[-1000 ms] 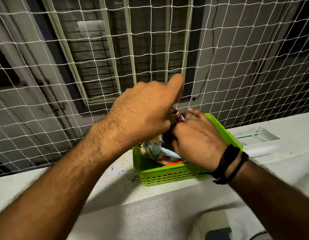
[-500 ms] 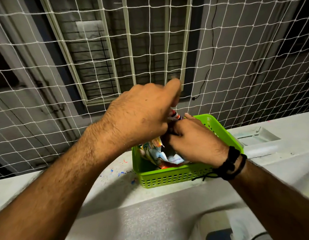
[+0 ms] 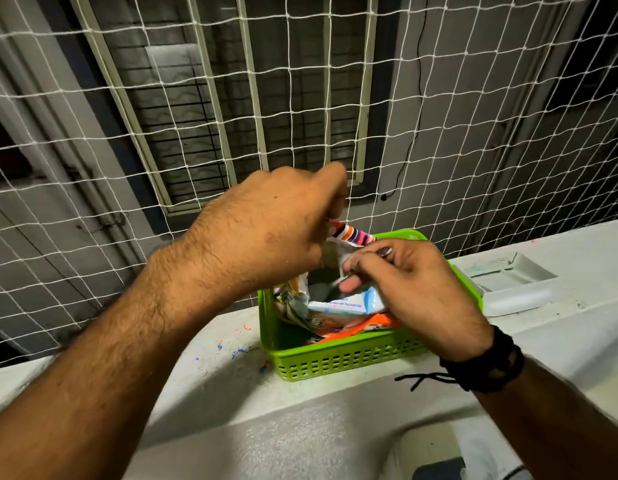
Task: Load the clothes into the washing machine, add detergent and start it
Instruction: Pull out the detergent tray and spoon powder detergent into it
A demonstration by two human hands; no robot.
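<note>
My left grip pinches top edge of detergent packet, striped rim showing. My right grip pulls other edge, packet mouth gaping. Packet stands in green basket on white surface. Black wristband on right wrist. Net behind.

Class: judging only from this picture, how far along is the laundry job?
Done: nothing visible; no washing machine or clothes appear. In hand: the left hand and right hand hold open a detergent packet standing in the green basket on the ledge. Left: adding detergent, starting.
</note>
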